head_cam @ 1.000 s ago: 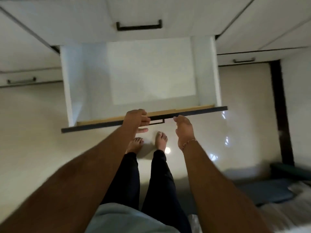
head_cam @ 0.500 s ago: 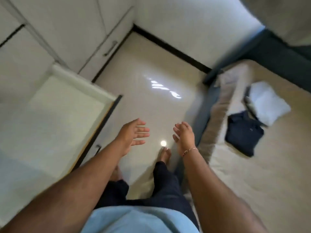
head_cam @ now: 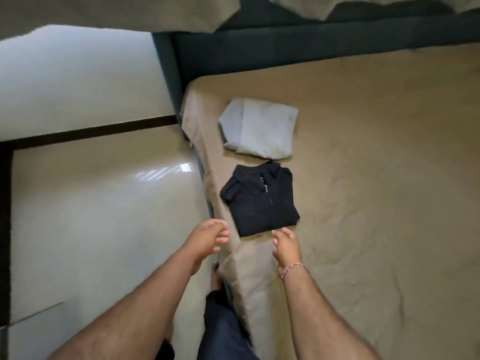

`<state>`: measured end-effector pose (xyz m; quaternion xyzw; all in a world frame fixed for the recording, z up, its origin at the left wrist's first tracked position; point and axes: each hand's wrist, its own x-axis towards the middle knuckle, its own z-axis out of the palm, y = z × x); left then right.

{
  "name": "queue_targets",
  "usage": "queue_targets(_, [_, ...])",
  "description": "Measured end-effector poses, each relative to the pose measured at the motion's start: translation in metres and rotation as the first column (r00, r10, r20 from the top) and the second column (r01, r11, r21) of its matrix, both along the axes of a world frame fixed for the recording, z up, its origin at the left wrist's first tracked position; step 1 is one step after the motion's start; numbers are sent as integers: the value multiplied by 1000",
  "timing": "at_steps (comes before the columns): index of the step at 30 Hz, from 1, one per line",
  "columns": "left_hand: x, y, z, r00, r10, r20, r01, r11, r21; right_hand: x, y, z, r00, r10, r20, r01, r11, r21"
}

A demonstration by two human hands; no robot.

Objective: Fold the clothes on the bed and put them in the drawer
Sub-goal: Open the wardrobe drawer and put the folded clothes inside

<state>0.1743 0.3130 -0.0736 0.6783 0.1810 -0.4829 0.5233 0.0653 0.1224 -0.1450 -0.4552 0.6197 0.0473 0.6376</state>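
A folded dark navy zip jacket (head_cam: 259, 201) lies near the left edge of the bed (head_cam: 376, 178), which has a tan sheet. Just beyond it rests a folded light grey garment (head_cam: 259, 128). My left hand (head_cam: 207, 239) hovers over the bed's edge, just left of the jacket's near corner, fingers apart and empty. A short way below the jacket's near edge my right hand (head_cam: 287, 246), with a bracelet at the wrist, is open and holds nothing. The drawer is out of view.
Glossy beige floor (head_cam: 98, 216) spreads to the left of the bed. A dark headboard (head_cam: 311, 48) runs along the far side. A white wall with a dark skirting (head_cam: 78, 81) stands at the upper left. My legs stand against the bed's side.
One second ago my hands were at the open drawer's front. I have turned right to face the bed, and both empty hands now reach close to the folded jacket.
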Motion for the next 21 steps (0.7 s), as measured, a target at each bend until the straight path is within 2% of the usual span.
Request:
queue_targets(6, [46,-55,-55,988,-101,-120,119,980,157,34,-46,-46,987,-143,-76,138,988,-64])
queue_targets(8, [58,-74,-83,983,-115,-140,141,971,192,48,-58,-71,956,-271,-114,267,963,-50])
queue_targets(11, [66,-102,-97,996,-6,-88,28,967,255,62,-63,-85,857,-496,-138,508,858,77])
queue_targets(13, [66,-113,-108,993,98,-63,-77,958,276,73,-63,-85,827,-546,-132,560,819,124])
queue_targets(16, [72,-123,-112,909,340,-242,-306,937,167,87,-51,-60,829,-559,-8,533,787,311])
queue_targets(20, [98,-130,-76,836,431,-341,-445,895,40,103,-29,-9,789,-592,166,460,747,480])
queue_targets(21, [111,-135,-41,824,432,-367,-445,894,51,106,-22,0,780,-603,168,463,737,493])
